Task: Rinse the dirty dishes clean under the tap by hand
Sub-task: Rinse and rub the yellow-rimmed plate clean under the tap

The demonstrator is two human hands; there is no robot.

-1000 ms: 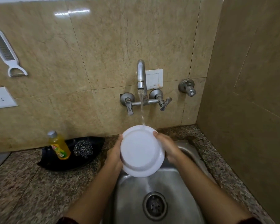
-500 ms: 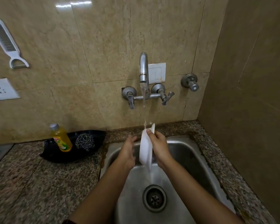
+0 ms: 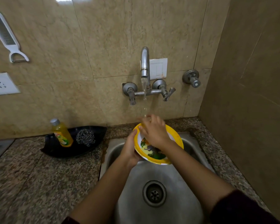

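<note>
A yellow-rimmed plate [image 3: 176, 138] with a green and brown picture on its white face is held face up over the steel sink [image 3: 165, 175]. My left hand [image 3: 131, 151] grips the plate's left rim from below. My right hand [image 3: 153, 131] lies flat on the plate's upper face, fingers spread, right under the water stream. Water runs from the wall tap [image 3: 145, 62] onto my right hand and the plate.
A black tray [image 3: 58, 149] on the granite counter at the left holds a yellow dish-soap bottle [image 3: 61, 133] and a steel scrubber [image 3: 85, 137]. The sink drain [image 3: 154, 193] lies below my arms. A side wall stands close on the right.
The plate showed its white underside, then stood on edge, and now lies face up. My right hand moved from the plate's rim onto its face.
</note>
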